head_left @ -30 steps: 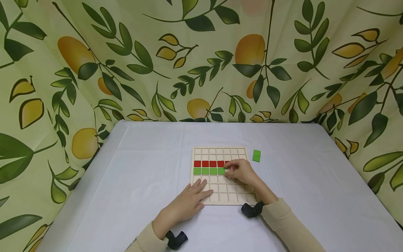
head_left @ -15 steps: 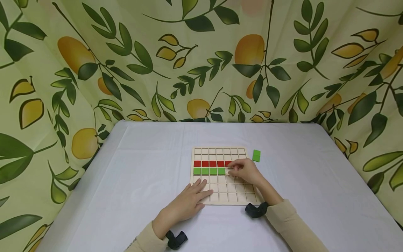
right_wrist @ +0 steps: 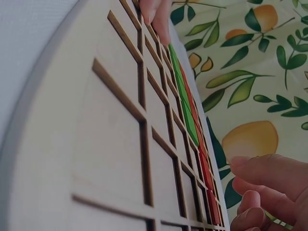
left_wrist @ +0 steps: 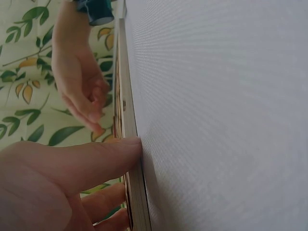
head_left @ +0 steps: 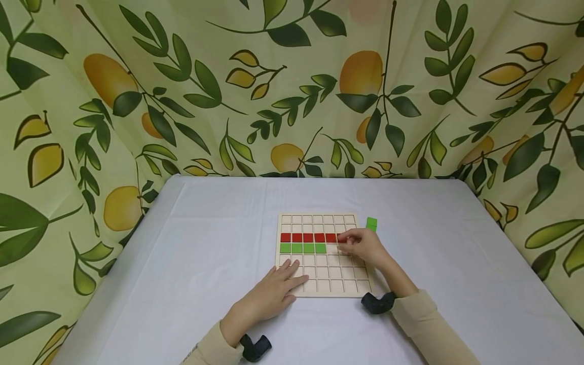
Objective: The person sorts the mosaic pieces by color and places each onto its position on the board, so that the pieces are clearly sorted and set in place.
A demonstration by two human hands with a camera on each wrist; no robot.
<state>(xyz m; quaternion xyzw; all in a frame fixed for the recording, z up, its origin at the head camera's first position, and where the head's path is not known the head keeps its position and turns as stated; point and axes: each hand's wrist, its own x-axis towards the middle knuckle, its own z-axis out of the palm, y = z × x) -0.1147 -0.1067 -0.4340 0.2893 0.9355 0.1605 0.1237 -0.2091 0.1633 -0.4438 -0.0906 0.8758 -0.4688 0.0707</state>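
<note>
A pale wooden grid board (head_left: 330, 286) lies on the white table. Red square tiles (head_left: 303, 238) fill cells of one row, and green square tiles (head_left: 303, 248) sit in the row just nearer. My left hand (head_left: 271, 294) rests with spread fingers on the board's near left corner; its thumb (left_wrist: 113, 154) touches the board's edge in the left wrist view. Over the right end of the red row hovers my right hand (head_left: 365, 248), partly covering the last red tile in view. Its fingers (right_wrist: 269, 173) are loosely bent, and no tile shows between them.
Loose green tiles (head_left: 371, 223) lie beyond the board's right edge, partly behind the right hand. Black wrist devices (head_left: 377, 303) are on both wrists. A leaf-and-fruit patterned curtain (head_left: 292, 101) hangs behind and beside the table.
My right hand has slid rightward along the red row, uncovering more red tiles and partly hiding the loose green ones. The left hand has stayed in place.
</note>
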